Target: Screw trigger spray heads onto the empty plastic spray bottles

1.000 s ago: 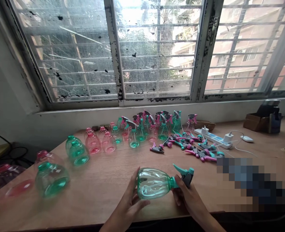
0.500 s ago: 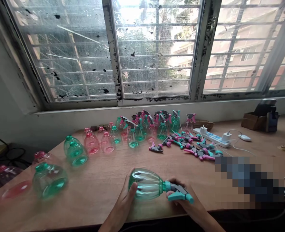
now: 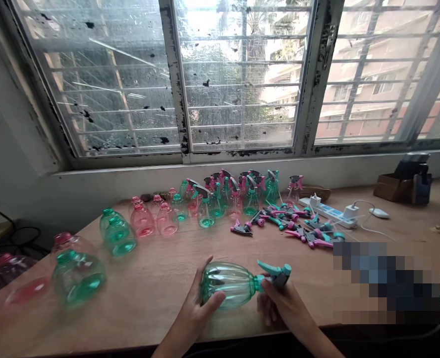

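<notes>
A clear green bottle [image 3: 231,286] lies on its side in the air above the table's front edge, its neck pointing right. My left hand [image 3: 196,307] is wrapped round its base, thumb across the near side. At the neck sits a teal and grey trigger spray head [image 3: 277,273], its teal trigger turned upward. My right hand [image 3: 285,301] grips this head close to the collar, with thumb and fingers closed on it. The fingertips under the head are partly in shadow.
Pink and green bottles without heads, such as a green bottle [image 3: 78,278], stand at the left. Behind are several bottles with heads [image 3: 250,196]. Loose spray heads [image 3: 298,226] lie in a pile at right, near a power strip [image 3: 330,213]. A blurred patch [image 3: 387,281] covers the right front.
The spray head has turned about the bottle's axis, its trigger swinging from the lower side to the top. My right hand has shifted its grip; my left hand still holds the bottle.
</notes>
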`<state>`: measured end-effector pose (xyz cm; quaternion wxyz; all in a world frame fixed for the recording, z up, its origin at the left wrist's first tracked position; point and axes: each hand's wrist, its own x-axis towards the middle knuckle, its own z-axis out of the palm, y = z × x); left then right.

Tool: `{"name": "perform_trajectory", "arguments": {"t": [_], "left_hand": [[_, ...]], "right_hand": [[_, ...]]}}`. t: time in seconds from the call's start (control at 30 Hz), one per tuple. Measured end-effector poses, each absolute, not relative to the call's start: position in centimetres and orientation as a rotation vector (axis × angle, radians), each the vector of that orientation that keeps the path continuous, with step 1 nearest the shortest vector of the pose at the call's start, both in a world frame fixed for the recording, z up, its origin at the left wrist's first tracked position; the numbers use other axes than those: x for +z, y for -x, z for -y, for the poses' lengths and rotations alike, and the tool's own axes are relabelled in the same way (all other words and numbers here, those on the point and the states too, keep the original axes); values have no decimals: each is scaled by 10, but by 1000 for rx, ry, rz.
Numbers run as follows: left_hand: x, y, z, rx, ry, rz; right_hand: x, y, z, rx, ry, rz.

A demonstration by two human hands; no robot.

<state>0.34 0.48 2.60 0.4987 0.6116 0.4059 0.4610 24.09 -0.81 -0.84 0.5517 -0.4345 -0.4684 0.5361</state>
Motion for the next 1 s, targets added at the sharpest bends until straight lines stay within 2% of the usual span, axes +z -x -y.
{"name": "perform_trajectory", "arguments": {"t": [0.4,1.0], "left_hand": [[27,-5,9,1039,-1519,-849],[22,-1,-4,1182,-1513,-1019]], "right_hand": [[-8,-249,8,1225,883,1011],[-2,-250,16,1240,726,1364]]}}
